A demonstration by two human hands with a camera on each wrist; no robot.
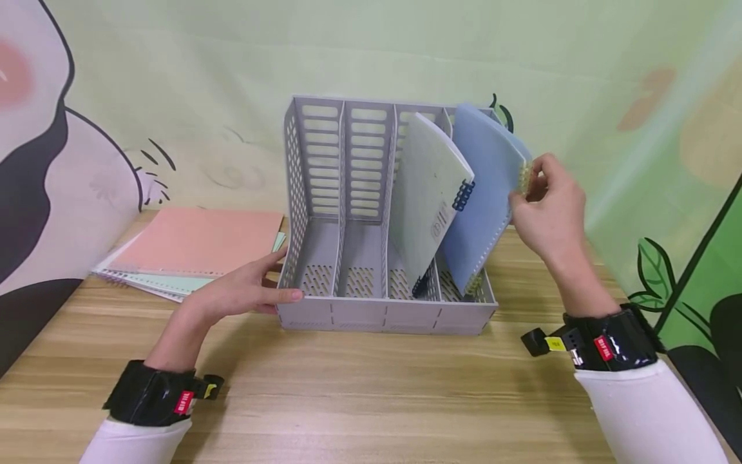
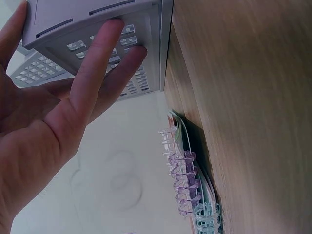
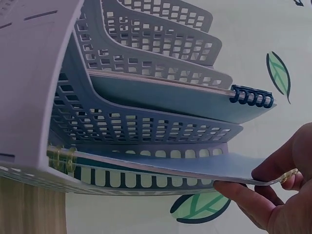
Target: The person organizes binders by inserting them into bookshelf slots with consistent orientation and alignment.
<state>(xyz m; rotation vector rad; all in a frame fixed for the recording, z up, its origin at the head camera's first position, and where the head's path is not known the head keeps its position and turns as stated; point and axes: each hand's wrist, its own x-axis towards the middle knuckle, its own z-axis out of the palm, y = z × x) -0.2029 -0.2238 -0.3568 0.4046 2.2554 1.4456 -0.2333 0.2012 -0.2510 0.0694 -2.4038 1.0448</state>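
My right hand (image 1: 551,206) pinches the coil-bound edge of a blue notebook (image 1: 484,187) between thumb and fingers. This notebook stands tilted in the rightmost compartment of a grey desk file rack (image 1: 382,316); the right wrist view shows its lower coil inside the front wall. Beside it, a pale green notebook (image 1: 426,193) with a dark coil (image 3: 251,96) leans in the neighbouring compartment. At the rack's left front corner rests my left hand (image 1: 240,290), its thumb at the front and its fairly straight fingers (image 2: 95,68) against the perforated side.
Left of the rack, several coil-bound notebooks lie stacked on the wooden table (image 1: 371,393), a salmon-pink one (image 1: 203,238) on top. Their coils (image 2: 185,183) show in the left wrist view. A printed cloth backdrop (image 1: 220,64) hangs close behind the rack.
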